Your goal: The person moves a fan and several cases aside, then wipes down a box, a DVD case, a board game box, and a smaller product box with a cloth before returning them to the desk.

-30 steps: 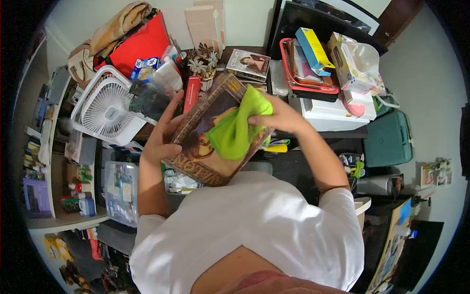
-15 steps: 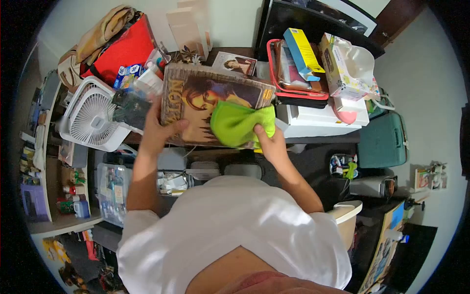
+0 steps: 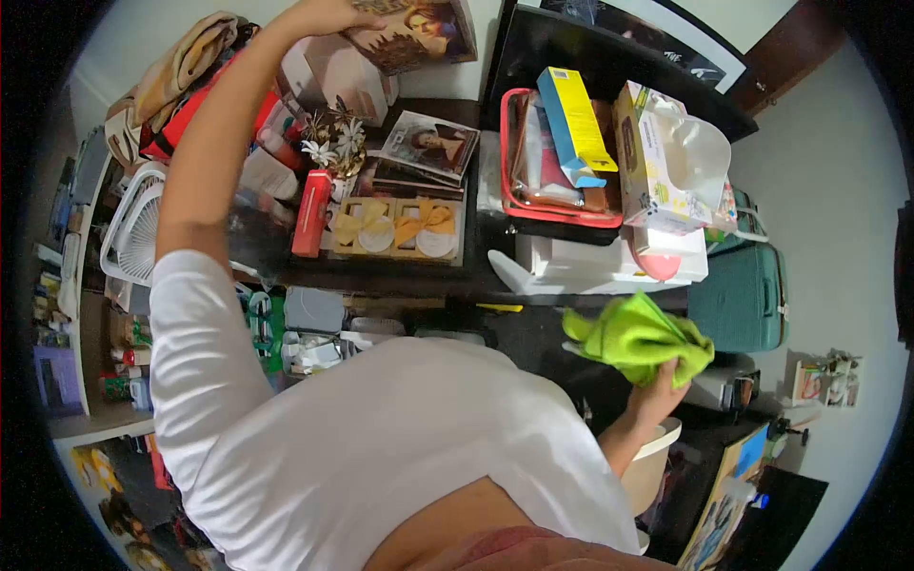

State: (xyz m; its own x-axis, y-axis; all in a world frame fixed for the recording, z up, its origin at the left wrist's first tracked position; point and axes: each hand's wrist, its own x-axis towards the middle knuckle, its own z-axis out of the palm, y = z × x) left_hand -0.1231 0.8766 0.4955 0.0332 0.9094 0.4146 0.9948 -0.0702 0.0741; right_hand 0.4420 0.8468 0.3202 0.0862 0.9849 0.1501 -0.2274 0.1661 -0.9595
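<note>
My left hand [image 3: 328, 14], partly cut off by the upper edge of the view, grips the left end of the illustrated box [image 3: 428, 33], which is up by the wall at the back of the desk [image 3: 381, 278], tilted, with its pictured face showing. Just below it are pale cartons [image 3: 338, 81], silvery flowers [image 3: 338, 143] and a portrait-covered case [image 3: 428, 147]. My right hand [image 3: 659, 395] is closed around a bunched green cloth [image 3: 643, 343], well apart from the box, off the desk's front edge and near the green suitcase [image 3: 733, 295]. Whether the box touches the wall, I cannot tell.
</note>
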